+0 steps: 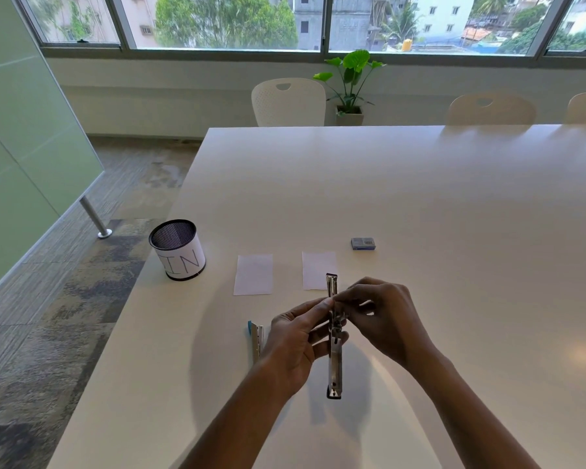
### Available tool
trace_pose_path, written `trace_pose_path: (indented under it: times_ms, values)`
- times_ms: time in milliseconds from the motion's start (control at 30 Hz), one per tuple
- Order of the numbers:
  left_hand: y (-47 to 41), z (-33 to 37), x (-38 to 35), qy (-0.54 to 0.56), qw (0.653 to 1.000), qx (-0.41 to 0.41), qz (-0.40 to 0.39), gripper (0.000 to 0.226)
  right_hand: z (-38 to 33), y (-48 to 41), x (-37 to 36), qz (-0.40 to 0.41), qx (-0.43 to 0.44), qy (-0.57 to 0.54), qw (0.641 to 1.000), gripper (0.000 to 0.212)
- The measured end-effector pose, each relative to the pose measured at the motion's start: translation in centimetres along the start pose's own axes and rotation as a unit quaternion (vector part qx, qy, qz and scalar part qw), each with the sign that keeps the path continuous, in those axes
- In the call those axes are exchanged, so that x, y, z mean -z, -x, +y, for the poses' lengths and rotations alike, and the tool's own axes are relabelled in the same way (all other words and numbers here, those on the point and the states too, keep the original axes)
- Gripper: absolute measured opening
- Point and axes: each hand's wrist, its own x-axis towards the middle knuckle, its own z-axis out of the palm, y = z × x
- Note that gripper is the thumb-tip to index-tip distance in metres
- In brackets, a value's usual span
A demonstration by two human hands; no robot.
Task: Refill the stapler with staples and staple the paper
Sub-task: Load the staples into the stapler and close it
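Chrome stapler (334, 360) gripped in left hand (295, 340), pinched by right hand (383, 316); mesh cup (180, 252) contents hidden.

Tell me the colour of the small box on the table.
The small box is dark blue; the head view shows it.

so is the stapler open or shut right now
Open. The stapler is swung out into one long metal strip, held by the left hand and right hand.
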Motion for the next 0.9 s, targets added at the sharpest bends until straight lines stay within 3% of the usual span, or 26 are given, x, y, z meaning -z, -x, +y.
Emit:
trace_pose_path:
  times_ms: [200,367,467,567,767,900]
  values:
    - [0.0,-0.1,0.0,0.008,1.000,0.004,-0.001,0.030,0.6,-0.1,0.2,-0.044,-0.077,-0.056,0.995,0.014]
    - [-0.1,-0.2,-0.2,0.005,1.000,0.008,-0.004,0.027,1.0,-0.3,-0.4,-0.025,-0.150,-0.122,0.981,0.013]
    - [-0.1,-0.3,-0.4,0.004,1.000,0.010,0.000,0.026,1.0,-0.6,-0.6,-0.017,-0.231,-0.218,0.948,0.030]
    - [-0.1,-0.5,-0.5,-0.004,1.000,0.011,-0.003,0.025,1.2,-1.0,-0.7,-0.016,-0.263,-0.246,0.933,0.040]
    - [0.2,-1.0,-0.7,-0.003,1.000,0.018,-0.018,0.024,1.9,-1.8,-0.8,0.020,-0.250,-0.246,0.936,0.011]
    - [0.3,-1.0,-0.8,0.000,1.000,0.020,-0.016,0.024,2.3,-1.9,-0.9,0.033,-0.223,-0.206,0.952,0.005]
